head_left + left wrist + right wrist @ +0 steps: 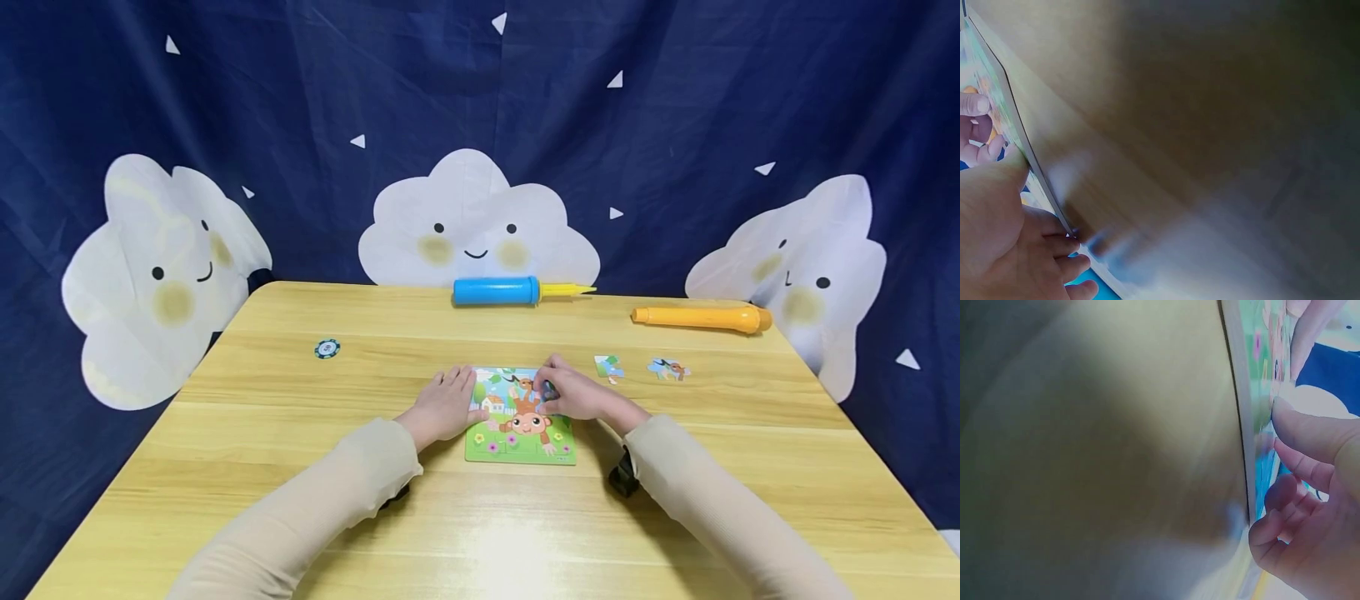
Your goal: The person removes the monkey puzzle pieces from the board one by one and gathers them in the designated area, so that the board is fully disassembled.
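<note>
A dark blue cloud-printed backdrop [480, 125] hangs behind the wooden bench [300, 500]. Mid-bench lies the monkey puzzle [521, 433], flat, its long axis running away from the person. The left hand [444, 406] rests flat-fingered on its left edge; the right hand [573, 392] curls over its upper right corner, pinching a dark piece [550, 390]. A blue pump [497, 291], an orange tube [701, 317], two loose pieces [609, 366] and a chip [327, 348] lie apart.

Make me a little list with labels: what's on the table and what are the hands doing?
Table: wooden table
Puzzle: monkey puzzle board, near the middle
Left hand: left hand rests flat on the board's left edge
Right hand: right hand presses on the board's upper right, fingers curled
Loose pieces: two puzzle pieces, right of the board
Far edge: blue pump, orange pump
Left side: round chip
</note>
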The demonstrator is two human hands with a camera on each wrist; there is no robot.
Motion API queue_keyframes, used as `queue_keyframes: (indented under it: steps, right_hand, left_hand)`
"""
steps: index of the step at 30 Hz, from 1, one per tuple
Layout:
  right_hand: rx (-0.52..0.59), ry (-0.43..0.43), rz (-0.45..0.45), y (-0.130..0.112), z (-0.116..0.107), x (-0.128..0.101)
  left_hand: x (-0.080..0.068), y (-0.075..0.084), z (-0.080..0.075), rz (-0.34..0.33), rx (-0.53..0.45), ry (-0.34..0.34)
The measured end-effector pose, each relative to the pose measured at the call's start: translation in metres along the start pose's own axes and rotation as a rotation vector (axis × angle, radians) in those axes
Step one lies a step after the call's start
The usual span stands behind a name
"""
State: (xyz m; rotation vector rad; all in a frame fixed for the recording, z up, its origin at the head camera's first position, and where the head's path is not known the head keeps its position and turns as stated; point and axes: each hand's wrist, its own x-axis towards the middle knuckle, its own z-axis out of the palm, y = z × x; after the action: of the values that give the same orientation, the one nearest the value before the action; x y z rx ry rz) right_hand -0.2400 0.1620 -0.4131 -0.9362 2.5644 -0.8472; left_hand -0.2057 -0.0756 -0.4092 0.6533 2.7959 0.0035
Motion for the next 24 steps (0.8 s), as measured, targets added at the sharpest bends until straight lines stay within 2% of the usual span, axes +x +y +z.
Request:
queue_keyframes:
  steps: [4,10,13,20,24]
  right_hand:
    - [0.032,0.000,0.014,-0.001,0.000,-0.001]
    - [0.024,0.020,0.056,-0.001,0.000,-0.002]
    - [-0.026,0.059,0.065,-0.001,0.000,-0.004]
    - [-0.265,0.193,0.031,-0.002,0.003,-0.008]
    - [-0.300,0.215,-0.008,-0.003,0.003,-0.011]
  left_hand:
    - [0.001,0.000,0.001,0.002,-0.005,0.001]
    - [0.001,0.000,0.002,0.007,0.008,0.012]
    - [0.001,-0.001,0.002,0.010,0.009,0.013]
    - [0.000,-0.001,0.002,0.013,0.014,0.009]
    - [0.000,-0.001,0.002,0.012,0.017,0.003]
